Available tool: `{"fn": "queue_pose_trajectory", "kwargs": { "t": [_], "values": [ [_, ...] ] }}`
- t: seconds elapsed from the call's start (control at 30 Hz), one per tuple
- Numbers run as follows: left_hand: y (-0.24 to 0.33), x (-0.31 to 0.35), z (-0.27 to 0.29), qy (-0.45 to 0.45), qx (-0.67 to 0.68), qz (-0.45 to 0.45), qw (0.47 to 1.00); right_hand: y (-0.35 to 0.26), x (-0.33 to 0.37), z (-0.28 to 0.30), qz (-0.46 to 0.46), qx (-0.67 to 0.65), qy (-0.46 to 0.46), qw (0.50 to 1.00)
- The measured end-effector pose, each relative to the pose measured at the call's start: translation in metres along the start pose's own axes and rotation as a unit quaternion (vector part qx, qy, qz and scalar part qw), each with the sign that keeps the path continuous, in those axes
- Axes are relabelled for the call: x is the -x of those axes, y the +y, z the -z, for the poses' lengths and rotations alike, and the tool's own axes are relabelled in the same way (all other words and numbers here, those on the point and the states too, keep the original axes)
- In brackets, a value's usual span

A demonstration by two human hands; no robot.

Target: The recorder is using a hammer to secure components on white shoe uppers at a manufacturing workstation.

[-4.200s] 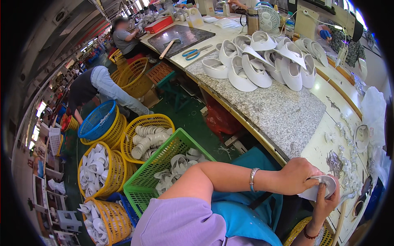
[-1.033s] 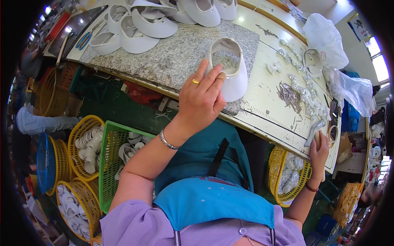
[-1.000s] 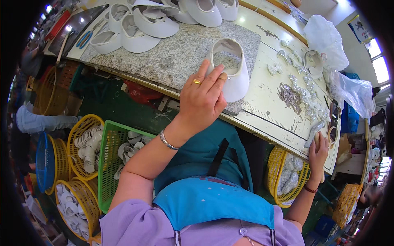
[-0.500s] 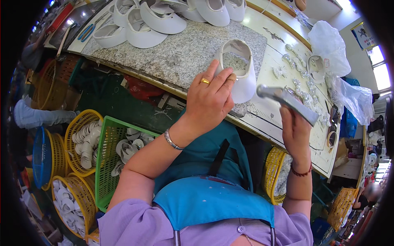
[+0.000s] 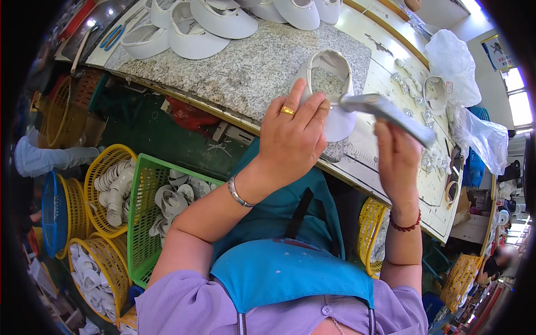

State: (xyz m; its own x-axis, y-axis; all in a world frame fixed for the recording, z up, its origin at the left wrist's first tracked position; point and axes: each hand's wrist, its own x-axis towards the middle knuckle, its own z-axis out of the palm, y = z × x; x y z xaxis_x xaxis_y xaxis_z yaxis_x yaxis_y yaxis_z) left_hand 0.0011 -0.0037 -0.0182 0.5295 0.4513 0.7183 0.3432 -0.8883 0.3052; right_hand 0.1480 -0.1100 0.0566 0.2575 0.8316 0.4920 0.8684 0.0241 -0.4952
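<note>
A white shoe upper, shaped as a ring with a flared front, lies on the speckled stone slab. My left hand holds its near left side, with the fingers pressed on the rim and the thumb by its edge. In my right hand is a metal hammer, gripped with the fist closed round it. The hammer's rounded end is at the right side of the rim, close to my left fingertips; I cannot tell whether it touches. Several more white uppers lie grouped at the slab's far left.
Blue-handled scissors lie left of the uppers. Sparkling trims and a clear plastic bag are on the table's right. Below left stand a green crate and yellow baskets of white pieces. A person is far right.
The hammer has swung left and slightly up, from beside the upper to its rim. My left hand still holds the upper. The whole view has shifted slightly.
</note>
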Motion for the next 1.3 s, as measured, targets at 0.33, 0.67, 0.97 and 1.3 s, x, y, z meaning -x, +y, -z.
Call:
{"fn": "queue_pose_trajectory", "kwargs": {
  "t": [0.33,0.67,0.97,1.3],
  "values": [
    [-0.002,0.0,0.0,-0.001,-0.004,-0.004,1.0,-0.002,-0.001,0.002,-0.018,0.004,-0.001,1.0],
    [-0.002,0.0,0.002,-0.02,-0.014,-0.009,1.0,-0.002,-0.004,0.001,-0.017,0.007,-0.001,1.0],
    [-0.002,-0.012,0.01,-0.07,-0.103,-0.06,0.99,0.014,-0.004,0.003,-0.021,-0.026,-0.079,0.996],
    [0.0,-0.029,0.018,-0.183,-0.147,-0.082,0.969,0.006,-0.003,0.006,-0.026,0.019,-0.074,0.997]
  ]
}}
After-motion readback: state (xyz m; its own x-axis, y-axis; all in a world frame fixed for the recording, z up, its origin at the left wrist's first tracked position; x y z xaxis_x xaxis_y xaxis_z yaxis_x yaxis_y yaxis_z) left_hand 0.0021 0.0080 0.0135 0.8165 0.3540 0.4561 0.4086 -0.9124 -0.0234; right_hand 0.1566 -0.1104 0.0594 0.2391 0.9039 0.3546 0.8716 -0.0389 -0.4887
